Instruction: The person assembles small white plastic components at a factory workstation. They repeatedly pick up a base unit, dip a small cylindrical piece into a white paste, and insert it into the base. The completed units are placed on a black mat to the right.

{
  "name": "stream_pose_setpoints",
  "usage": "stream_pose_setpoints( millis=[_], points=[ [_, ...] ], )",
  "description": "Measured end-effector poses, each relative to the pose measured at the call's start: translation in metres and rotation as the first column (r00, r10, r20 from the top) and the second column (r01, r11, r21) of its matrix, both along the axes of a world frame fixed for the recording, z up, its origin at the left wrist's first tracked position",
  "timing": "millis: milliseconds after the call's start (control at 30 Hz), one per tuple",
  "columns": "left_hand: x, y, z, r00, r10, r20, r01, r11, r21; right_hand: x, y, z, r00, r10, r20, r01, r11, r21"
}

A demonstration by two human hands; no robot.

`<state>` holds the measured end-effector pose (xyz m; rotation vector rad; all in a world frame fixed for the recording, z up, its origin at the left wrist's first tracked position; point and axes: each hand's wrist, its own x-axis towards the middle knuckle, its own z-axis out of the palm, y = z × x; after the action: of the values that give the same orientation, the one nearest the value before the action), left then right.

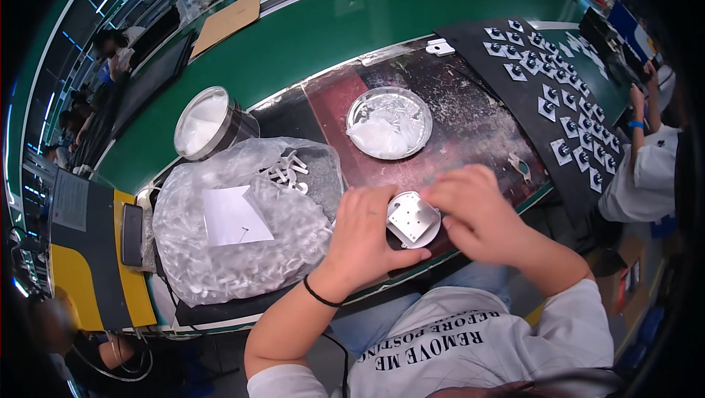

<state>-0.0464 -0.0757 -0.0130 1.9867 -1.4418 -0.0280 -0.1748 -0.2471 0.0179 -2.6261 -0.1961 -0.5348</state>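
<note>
Centrally, at the near edge of the table (352, 27), both hands meet on a small metal plate (413, 218) with a flat, square, perforated face. The left hand (363, 240) is curled narrowly around the plate's left side, thumb under its near edge, and wears a thin black band at the wrist. The right hand (477, 211) closes over the plate's right and far edge, fingers bent down onto it; the fingertips are partly hidden, so the exact contact points cannot be told. The plate sits just above a dark, dusty work mat (477, 119) that covers the middle of the table.

Left of the hands lies a large clear plastic bag (242, 229) filled with small white parts, with a white paper slip (233, 214) on top. Just beyond the bag stands a round metal tin (205, 122) holding a white substance. Far of the plate, on the mat, rests a shallow round metal dish (389, 122) containing a white plastic-wrapped mass.

To the right, a black sheet (507, 89) carries rows of small white square pieces with dark centres (562, 150). At the far right edge another person in a white shirt (646, 178) is at work. A brown cardboard sheet (228, 20) lies on the far left of the green table, well apart from the hands. A black and yellow stand (95, 251) sits at the near left.
</note>
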Motion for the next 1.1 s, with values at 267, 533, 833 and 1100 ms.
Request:
stream_pose_setpoints(
  millis=[267,533,833,1100],
  points=[
    [0.067,0.033,0.0,0.853,0.5,0.152,-0.506,0.863,0.0,0.012,-0.025,0.01,0.98,-0.068,0.188,0.011,0.957,0.289],
    [0.074,0.037,-0.003,0.845,0.522,0.118,-0.532,0.841,0.096,0.007,-0.027,0.006,0.971,-0.072,0.228,-0.01,0.94,0.34],
    [0.077,0.05,0.004,0.902,0.404,0.151,-0.428,0.885,0.185,0.008,-0.022,0.011,0.963,-0.039,0.267,-0.047,0.949,0.311],
    [0.077,0.049,0.01,0.864,0.503,0.004,-0.503,0.864,0.006,0.007,-0.019,0.01,0.954,-0.039,0.296,-0.06,0.946,0.318]
  ],
)
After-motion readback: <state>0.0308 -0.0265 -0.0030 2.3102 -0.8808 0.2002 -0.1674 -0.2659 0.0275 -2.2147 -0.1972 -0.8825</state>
